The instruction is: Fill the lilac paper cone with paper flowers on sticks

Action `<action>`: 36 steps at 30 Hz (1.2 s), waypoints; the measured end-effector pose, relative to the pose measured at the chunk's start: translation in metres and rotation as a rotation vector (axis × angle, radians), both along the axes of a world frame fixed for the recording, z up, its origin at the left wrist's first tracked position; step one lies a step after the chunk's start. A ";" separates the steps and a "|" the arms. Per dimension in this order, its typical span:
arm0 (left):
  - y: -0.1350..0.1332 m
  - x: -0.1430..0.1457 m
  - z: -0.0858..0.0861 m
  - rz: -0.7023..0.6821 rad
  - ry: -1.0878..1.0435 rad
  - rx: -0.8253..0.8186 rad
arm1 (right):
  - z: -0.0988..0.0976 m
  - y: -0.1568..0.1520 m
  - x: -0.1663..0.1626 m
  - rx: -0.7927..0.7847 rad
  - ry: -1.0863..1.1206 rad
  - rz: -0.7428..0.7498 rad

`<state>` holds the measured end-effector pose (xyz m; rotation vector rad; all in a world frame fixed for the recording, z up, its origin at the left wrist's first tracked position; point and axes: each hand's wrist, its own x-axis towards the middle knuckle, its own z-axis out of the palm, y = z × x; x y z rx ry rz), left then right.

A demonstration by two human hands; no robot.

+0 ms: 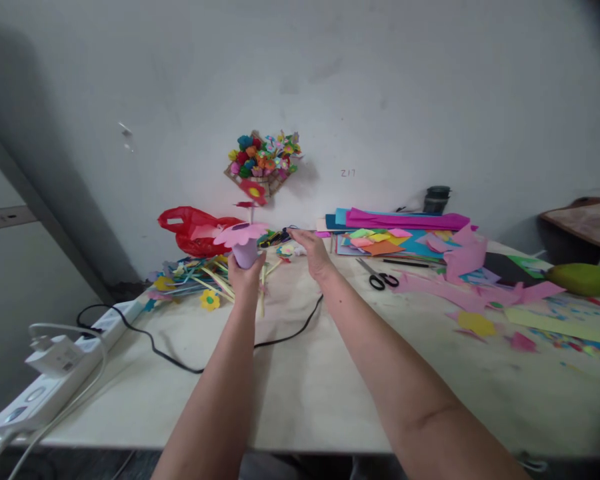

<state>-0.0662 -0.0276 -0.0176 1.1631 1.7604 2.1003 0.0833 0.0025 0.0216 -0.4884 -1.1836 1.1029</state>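
Note:
My left hand [246, 273] is wrapped round a small lilac paper flowerpot [245, 255] with a wide pink petal-shaped rim [241, 233]. A red paper flower [253, 191] with a yellow centre rises from the pot on a pale stem. To the right, my right hand [313, 250] is held up with its fingers stretched out toward the pot, apart from it, and nothing shows in it. Behind and between the hands lie a white paper flower [286, 251] and some dark small items that I cannot make out. Left of the pot is a yellow paper flower [210, 300] beside several paper strips.
A red plastic bag [193, 230] lies behind on the left. Black-handled scissors [377, 275], stacked coloured paper [405, 220] and pink scraps [467, 257] are on the right. A black cable [175, 363] crosses the table from a power strip [60, 380]. A bouquet [265, 157] hangs on the wall.

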 end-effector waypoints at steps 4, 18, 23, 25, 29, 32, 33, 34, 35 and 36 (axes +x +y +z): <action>0.002 0.005 0.001 -0.311 -0.130 0.126 | 0.000 0.002 0.002 -0.023 0.029 -0.010; -0.011 0.009 -0.005 -0.967 -0.119 -0.062 | 0.022 -0.001 0.024 0.021 0.006 -0.042; -0.017 0.005 0.000 -1.071 -0.126 -0.133 | 0.037 -0.010 0.028 0.135 -0.024 -0.008; -0.017 0.002 0.001 -1.088 -0.135 -0.159 | 0.042 -0.015 0.029 0.180 -0.051 -0.007; -0.017 -0.002 0.001 -1.141 -0.118 -0.190 | 0.050 -0.020 0.031 0.254 -0.073 0.005; -0.020 -0.002 0.003 -1.196 -0.109 -0.178 | 0.051 -0.020 0.031 0.267 -0.079 0.031; -0.021 -0.001 0.004 -1.207 -0.110 -0.179 | 0.051 -0.019 0.032 0.267 -0.084 0.033; -0.021 -0.001 0.005 -1.215 -0.113 -0.184 | 0.051 -0.018 0.033 0.265 -0.090 0.029; -0.022 -0.001 0.005 -1.220 -0.117 -0.192 | 0.050 -0.018 0.035 0.262 -0.098 0.022; -0.022 -0.001 0.005 -1.222 -0.120 -0.203 | 0.050 -0.017 0.036 0.255 -0.109 0.014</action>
